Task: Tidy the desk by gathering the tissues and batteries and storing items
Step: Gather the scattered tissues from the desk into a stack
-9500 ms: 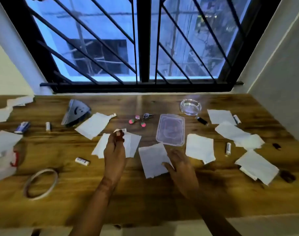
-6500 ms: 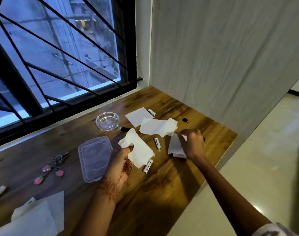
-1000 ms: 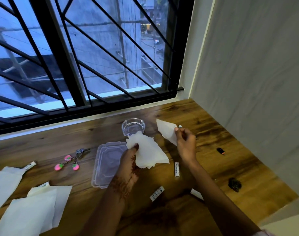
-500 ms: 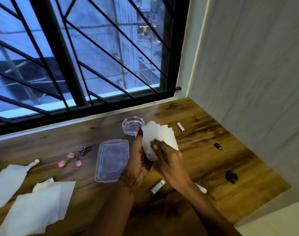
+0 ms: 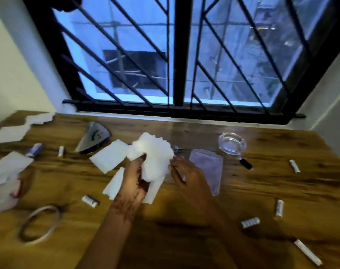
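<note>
My left hand [image 5: 133, 183] pinched the wad [image 5: 152, 154] of tissues above the desk [image 5: 184, 239], fanned so another could slide in. My right hand [image 5: 186, 176] hovered beside it, fingers loosely curled and seemingly empty, though blur hid them. Batteries [image 5: 250, 222] lay scattered, ungathered.

Tissues [image 5: 153, 156] white; counter [image 5: 184, 239] brown, wood-grained; left hand [image 5: 133, 183] — dark red-brown henna pattern; window grille [image 5: 178, 55] black.
</note>
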Available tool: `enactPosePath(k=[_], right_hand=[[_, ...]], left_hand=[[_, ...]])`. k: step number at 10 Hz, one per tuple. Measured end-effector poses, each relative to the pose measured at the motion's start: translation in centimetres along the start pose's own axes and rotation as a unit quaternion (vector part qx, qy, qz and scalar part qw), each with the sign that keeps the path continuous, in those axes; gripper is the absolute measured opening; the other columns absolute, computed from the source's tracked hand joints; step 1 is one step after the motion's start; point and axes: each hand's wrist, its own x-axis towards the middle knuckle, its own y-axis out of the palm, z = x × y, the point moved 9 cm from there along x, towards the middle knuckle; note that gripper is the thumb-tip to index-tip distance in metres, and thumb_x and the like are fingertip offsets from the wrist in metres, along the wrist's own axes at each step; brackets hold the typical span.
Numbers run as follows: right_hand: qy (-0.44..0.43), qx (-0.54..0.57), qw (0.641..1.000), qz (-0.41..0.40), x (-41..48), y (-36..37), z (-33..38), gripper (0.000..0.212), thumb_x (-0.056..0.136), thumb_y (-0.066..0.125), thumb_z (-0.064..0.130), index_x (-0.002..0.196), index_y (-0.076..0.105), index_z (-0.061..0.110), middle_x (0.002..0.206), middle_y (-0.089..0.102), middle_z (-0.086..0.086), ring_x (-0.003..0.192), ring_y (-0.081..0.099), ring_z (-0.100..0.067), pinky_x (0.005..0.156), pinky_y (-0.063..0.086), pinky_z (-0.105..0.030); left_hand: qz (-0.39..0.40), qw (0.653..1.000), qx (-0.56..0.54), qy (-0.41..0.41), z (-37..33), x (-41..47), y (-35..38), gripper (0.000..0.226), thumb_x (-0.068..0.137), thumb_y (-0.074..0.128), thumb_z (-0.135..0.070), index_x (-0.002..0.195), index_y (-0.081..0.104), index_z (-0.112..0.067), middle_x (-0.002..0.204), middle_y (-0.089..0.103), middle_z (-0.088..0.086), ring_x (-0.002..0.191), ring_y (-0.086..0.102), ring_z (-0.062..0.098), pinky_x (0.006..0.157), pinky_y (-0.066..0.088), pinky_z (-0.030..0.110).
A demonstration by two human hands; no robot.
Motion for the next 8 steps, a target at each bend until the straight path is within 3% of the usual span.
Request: enactPosePath(k=[1, 2, 3, 4, 5, 6, 7, 8], right_hand=[[0.027, -0.007, 0.992, 0.127, 0.9, 5.4, 0.1, 0.032, 0.095, 0.046, 0.026, 0.111, 0.062, 0.003, 0.119, 0.062, -0.013, 0.112, 0.056, -0.027, 0.099, 0.036, -0.023], [0.05, -0.008, 0.982, 0.181, 0.9, 9.5, -0.4, 0.029, 0.092, 0.052, 0.026, 0.114, 0.06, 0.009, 0.126, 0.057, -0.005, 0.119, 0.049, -0.019, 0.098, 0.025, -0.01], [0.038, -0.012, 0.96, 0.277, 0.0, 13.6, 0.1, 0.04, 0.087, 0.058, 0.035, 0.118, 0.059, 0.01, 0.135, 0.05, -0.004, 0.13, 0.039, -0.017, 0.104, 0.022, -0.015], [0.017, -0.034, 0.95, 0.31, -1.0, 15.4, 0.7, 0.044, 0.084, 0.059, 0.039, 0.12, 0.059, 0.013, 0.14, 0.046, -0.001, 0.134, 0.032, -0.014, 0.115, 0.02, -0.029], [0.011, -0.075, 0.959, 0.275, -1.3, 16.1, 0.9, 0.048, 0.087, 0.057, 0.042, 0.127, 0.053, 0.016, 0.145, 0.04, 0.003, 0.139, 0.022, -0.012, 0.115, 0.011, -0.026], [-0.02, -0.116, 0.956, 0.27, -1.3, 16.9, 1.5, 0.043, 0.093, 0.046, 0.037, 0.129, 0.051, 0.013, 0.149, 0.034, 0.001, 0.142, 0.015, -0.013, 0.112, 0.0, -0.021], [-0.038, -0.151, 0.952, 0.263, -1.6, 17.1, 2.0, 0.038, 0.098, 0.037, 0.025, 0.131, 0.048, 0.01, 0.148, 0.036, -0.002, 0.141, 0.018, -0.014, 0.105, -0.006, -0.016], [0.016, -0.081, 0.975, 0.206, -1.2, 16.4, 1.5, 0.03, 0.095, 0.046, 0.02, 0.12, 0.056, 0.008, 0.132, 0.054, -0.007, 0.126, 0.043, -0.016, 0.106, 0.023, -0.018]], left_hand=[[-0.035, 0.999, -0.007, 0.024, -3.1, 0.5, -4.7, 0.015, 0.092, 0.046, -0.025, 0.09, 0.056, -0.013, 0.14, 0.046, 0.02, 0.082, 0.059, 0.018, 0.07, 0.052, 0.028], [-0.077, 0.992, -0.097, 0.004, -4.1, 0.2, -9.3, 0.017, 0.093, 0.045, -0.025, 0.09, 0.058, -0.014, 0.132, 0.052, 0.014, 0.107, 0.059, 0.025, 0.077, 0.052, 0.031], [-0.046, 0.984, -0.167, 0.05, -5.6, 0.2, -13.1, 0.048, 0.08, 0.063, -0.024, 0.125, 0.054, -0.012, 0.132, 0.056, 0.007, 0.123, 0.052, 0.031, 0.098, 0.047, 0.044], [-0.095, 0.987, -0.11, 0.063, -6.3, -1.2, -15.2, 0.067, 0.044, 0.079, -0.036, 0.103, 0.059, -0.012, 0.14, 0.047, 0.014, 0.127, 0.047, 0.032, 0.102, 0.044, 0.044], [-0.149, 0.98, -0.107, 0.081, -5.8, -1.6, -17.3, 0.008, 0.088, 0.054, -0.023, 0.09, 0.056, -0.016, 0.139, 0.047, 0.016, 0.129, 0.045, 0.03, 0.11, 0.034, 0.044], [-0.136, 0.973, -0.162, 0.096, -4.6, -1.4, -18.5, 0.017, 0.096, 0.041, -0.015, 0.099, 0.058, -0.014, 0.123, 0.057, 0.01, 0.116, 0.053, 0.027, 0.111, 0.032, 0.042], [-0.14, 0.968, -0.181, 0.099, -3.7, -1.9, -19.4, 0.027, 0.096, 0.042, -0.016, 0.113, 0.061, -0.01, 0.122, 0.061, 0.009, 0.112, 0.058, 0.025, 0.105, 0.039, 0.041], [-0.159, 0.973, -0.146, 0.083, -2.6, -3.0, -20.1, 0.021, 0.093, 0.046, -0.022, 0.088, 0.065, -0.014, 0.093, 0.064, 0.005, 0.083, 0.065, 0.019, 0.079, 0.052, 0.035]])
